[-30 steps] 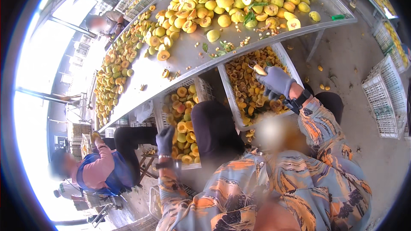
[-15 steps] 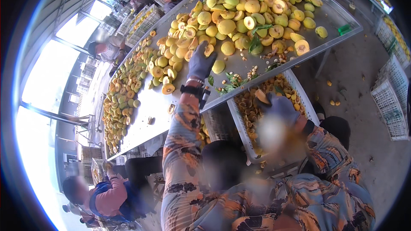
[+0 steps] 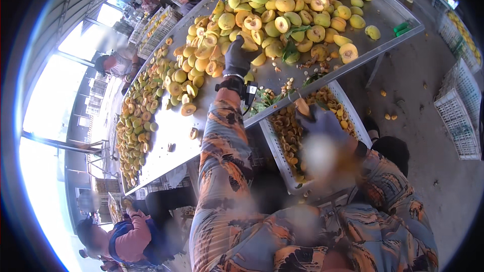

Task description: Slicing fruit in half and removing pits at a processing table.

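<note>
Fruit (image 3: 285, 3), yellow-green and partly halved, lies heaped along the tabletop (image 3: 385, 22); each piece looks light and fairly firm, best taken by its rounded skin, since the cut faces are probably wet, slippery and easily bruised. The left hand (image 3: 237, 59) reaches to the near side of the heap, against a yellow fruit piece (image 3: 248, 41), though I cannot tell whether its fingers are clamped on it. Well apart, the right hand (image 3: 325, 123) (partly lost in a blurred patch) is wrapped around a wooden-handled tool (image 3: 302, 107) above the crate (image 3: 276, 155) of fruit pieces. Crowded neighbouring pieces leave fingers little room; leaves (image 3: 263, 102) and pale loose bits (image 3: 287, 86) litter the tabletop between the hands, and a green object (image 3: 401, 28) sits far right.
</note>
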A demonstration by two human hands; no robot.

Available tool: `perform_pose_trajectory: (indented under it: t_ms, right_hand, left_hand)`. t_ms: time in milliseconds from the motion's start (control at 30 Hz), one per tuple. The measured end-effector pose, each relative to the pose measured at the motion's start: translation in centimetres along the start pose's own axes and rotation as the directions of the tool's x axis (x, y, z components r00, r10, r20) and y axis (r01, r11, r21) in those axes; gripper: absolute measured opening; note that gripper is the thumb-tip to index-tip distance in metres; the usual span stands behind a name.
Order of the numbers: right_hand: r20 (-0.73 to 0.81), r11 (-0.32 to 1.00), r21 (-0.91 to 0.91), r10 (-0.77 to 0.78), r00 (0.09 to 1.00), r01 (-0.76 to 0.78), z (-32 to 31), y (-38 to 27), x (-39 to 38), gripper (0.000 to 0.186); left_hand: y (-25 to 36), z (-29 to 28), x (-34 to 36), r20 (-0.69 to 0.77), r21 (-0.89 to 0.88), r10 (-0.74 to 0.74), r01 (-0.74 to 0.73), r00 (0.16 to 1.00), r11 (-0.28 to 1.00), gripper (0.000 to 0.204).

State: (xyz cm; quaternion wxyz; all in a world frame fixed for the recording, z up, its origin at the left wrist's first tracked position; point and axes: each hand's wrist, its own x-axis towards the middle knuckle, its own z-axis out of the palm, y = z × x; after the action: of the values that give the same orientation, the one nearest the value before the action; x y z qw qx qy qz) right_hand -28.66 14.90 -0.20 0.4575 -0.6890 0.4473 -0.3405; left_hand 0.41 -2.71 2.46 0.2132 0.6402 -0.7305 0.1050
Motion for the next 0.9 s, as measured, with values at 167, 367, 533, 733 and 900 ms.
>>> perform_pose_trajectory:
  t_ms: [167, 367, 533, 733, 900]
  right_hand:
    - [0.246, 0.818, 0.473, 0.234, 0.940, -0.328, -0.5, -3.1, 0.0, 0.032]
    - [0.366, 0.769, 0.540, 0.153, 0.918, -0.344, 0.3, -4.1, -0.8, 0.038]
    - [0.264, 0.906, 0.407, 0.004, 0.965, -0.115, -0.5, -5.0, -1.7, 0.036]
    - [0.188, 0.981, 0.083, -0.190, 0.964, 0.177, 0.2, -3.6, -1.9, 0.039]
    - [0.228, 0.996, -0.065, -0.045, 0.973, 0.061, 0.4, -3.4, -1.9, 0.048]
  left_hand:
    - [6.3, -4.9, -8.3, -0.003, -0.679, -0.158, 0.115, 0.987, 0.726, 0.059]
    - [9.6, -10.0, -14.0, -0.108, 0.103, 0.151, -0.140, 0.983, 0.985, 0.046]
    - [12.6, -11.8, -15.1, 0.274, -0.910, -0.194, 0.319, 0.942, 0.264, 0.049]
    - [12.5, -10.6, -16.2, 0.531, -0.838, -0.054, 0.515, 0.846, -0.179, 0.062]
    - [12.9, -5.9, -17.5, 0.554, -0.768, -0.055, 0.484, 0.831, -0.420, 0.056]
